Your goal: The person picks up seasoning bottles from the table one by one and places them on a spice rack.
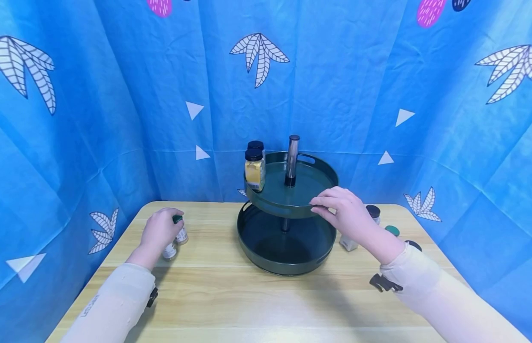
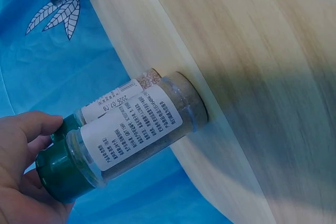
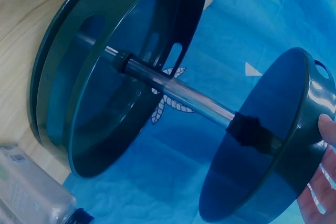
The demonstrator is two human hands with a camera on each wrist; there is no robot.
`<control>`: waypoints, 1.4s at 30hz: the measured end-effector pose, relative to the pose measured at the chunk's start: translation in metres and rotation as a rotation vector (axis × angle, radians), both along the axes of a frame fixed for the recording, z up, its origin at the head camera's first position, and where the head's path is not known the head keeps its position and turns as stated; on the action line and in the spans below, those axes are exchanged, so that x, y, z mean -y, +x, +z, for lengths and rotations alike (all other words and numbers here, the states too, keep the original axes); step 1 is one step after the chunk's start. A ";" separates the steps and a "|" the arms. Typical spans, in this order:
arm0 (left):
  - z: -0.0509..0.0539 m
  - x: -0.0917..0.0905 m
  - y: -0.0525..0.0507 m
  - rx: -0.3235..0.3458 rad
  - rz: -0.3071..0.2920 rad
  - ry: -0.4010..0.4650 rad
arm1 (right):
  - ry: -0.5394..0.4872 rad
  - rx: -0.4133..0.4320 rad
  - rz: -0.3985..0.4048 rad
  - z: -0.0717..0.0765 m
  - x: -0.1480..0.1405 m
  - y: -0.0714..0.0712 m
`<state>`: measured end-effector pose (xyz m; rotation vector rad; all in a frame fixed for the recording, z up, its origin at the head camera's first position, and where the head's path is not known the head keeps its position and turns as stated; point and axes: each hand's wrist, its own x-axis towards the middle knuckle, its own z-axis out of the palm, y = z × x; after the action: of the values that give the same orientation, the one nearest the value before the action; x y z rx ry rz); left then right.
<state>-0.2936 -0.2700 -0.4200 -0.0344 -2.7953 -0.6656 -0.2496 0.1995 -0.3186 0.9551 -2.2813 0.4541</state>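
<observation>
At the left of the table my left hand (image 1: 159, 232) grips green-capped jars; in the left wrist view its fingers close round the green cap (image 2: 62, 174) of the front jar (image 2: 139, 132). A second jar (image 2: 113, 100) stands close behind it; whether that one is also gripped I cannot tell. My right hand (image 1: 349, 216) pinches the front right rim of the upper tray (image 1: 276, 208) of a dark green two-tier stand, thumb and fingers on its wall in the right wrist view. Two black-lidded jars, the front one yellow-labelled (image 1: 254, 175), stand at that tray's left side.
The stand's lower tray (image 1: 283, 267) sits mid-table, round the metal post (image 1: 292, 159). Right of it, partly behind my right arm, are several jars: a black lid (image 1: 373, 210), a green lid (image 1: 392, 230) and a pale jar (image 1: 348, 243). Blue curtain (image 1: 347, 85) surrounds the table.
</observation>
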 end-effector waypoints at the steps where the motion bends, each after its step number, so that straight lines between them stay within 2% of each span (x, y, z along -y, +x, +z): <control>1: 0.000 0.000 0.000 -0.001 -0.002 0.000 | 0.001 0.001 -0.002 0.000 0.000 0.000; 9: 0.002 -0.001 0.001 -0.003 -0.026 -0.013 | 0.006 0.029 -0.015 -0.001 -0.001 0.000; 21: 0.003 -0.004 0.005 -0.016 -0.056 -0.038 | 0.012 0.024 -0.016 -0.001 0.000 0.000; 29: 0.007 -0.009 0.009 -0.011 -0.068 -0.046 | 0.011 0.029 -0.020 0.000 0.000 0.000; 42: 0.017 -0.018 0.018 -0.048 -0.099 -0.089 | 0.014 0.032 -0.026 0.000 0.000 0.000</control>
<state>-0.2761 -0.2523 -0.4025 -0.2052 -2.7892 -0.5551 -0.2495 0.1996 -0.3188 0.9301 -2.3257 0.4459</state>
